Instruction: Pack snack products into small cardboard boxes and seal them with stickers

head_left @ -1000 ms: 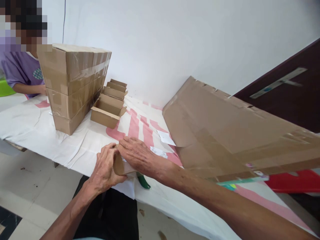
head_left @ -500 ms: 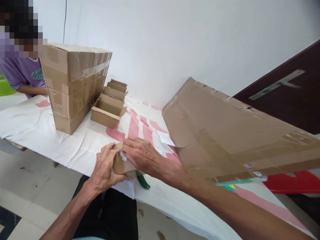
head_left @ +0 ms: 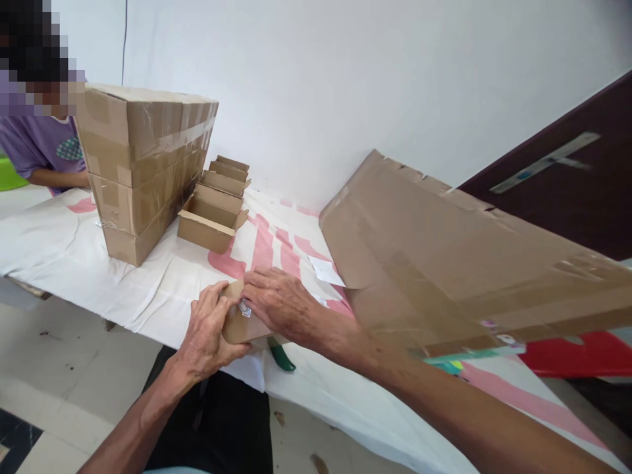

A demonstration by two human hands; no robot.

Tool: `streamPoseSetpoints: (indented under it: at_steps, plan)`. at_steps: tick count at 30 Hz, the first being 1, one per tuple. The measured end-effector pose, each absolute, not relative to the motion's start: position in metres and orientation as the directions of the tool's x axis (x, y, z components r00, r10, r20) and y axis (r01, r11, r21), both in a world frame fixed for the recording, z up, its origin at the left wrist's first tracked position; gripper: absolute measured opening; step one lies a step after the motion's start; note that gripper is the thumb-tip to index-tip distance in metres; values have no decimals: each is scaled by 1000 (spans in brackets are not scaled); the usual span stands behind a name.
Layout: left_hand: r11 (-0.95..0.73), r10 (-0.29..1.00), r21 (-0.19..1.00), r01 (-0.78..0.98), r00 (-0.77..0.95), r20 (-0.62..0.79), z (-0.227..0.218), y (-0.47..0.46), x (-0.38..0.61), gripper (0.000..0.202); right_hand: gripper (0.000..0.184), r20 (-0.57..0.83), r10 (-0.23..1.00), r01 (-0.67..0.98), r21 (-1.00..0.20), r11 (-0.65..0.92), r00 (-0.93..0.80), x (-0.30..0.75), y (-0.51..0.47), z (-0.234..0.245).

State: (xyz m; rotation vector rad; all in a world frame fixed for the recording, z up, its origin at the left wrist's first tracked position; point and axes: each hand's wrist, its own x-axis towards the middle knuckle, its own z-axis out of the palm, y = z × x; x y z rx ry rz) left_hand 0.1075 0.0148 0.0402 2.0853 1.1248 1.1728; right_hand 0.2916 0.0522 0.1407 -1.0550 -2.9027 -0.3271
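A small cardboard box (head_left: pixel 237 329) is at the table's near edge, with my left hand (head_left: pixel 205 332) closed around its left end, fingers on the far side and thumb low on the near side. On the face toward me is a small white sticker (head_left: pixel 245 308) with dark print. My right hand (head_left: pixel 276 299) reaches over the box, its fingers bent and pressed together at the sticker's upper edge. The fingertips partly cover the sticker. Just right of the box, a green curved handle (head_left: pixel 282 357) pokes out under my right wrist; its other end is hidden.
Several open small boxes (head_left: pixel 207 230) stand in a row beside a stack of taped cartons (head_left: pixel 113 204). A large cardboard sheet (head_left: pixel 444 263) leans on the right, a white paper (head_left: pixel 326 270) by it. A red plastic piece (head_left: pixel 577 355) lies beyond. A person in purple (head_left: pixel 37 148) sits left.
The view has shifted very slightly. Both hands keep their places on the small box, and the right fingers have barely moved at the sticker.
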Motion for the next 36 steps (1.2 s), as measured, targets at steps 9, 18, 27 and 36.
streamPoseSetpoints:
  at_steps: [9, 18, 27, 36]
  plan:
    - [-531, 847, 753, 390, 263, 461, 37, 16, 108, 79, 19, -12, 656, 645, 172, 745, -755, 278, 50, 153]
    - [-542, 840, 748, 383, 273, 469, 36, 18, 109, 86, 18, -86, 611, 597, 147, 789, -787, 278, 64, 140]
    - [-535, 845, 754, 381, 273, 461, 37, 17, 109, 88, 22, -116, 560, 486, 377, 789, -820, 275, 43, 163]
    - [-531, 847, 759, 377, 273, 457, 38, 16, 108, 91, 21, -79, 561, 479, 434, 763, -824, 278, 45, 152]
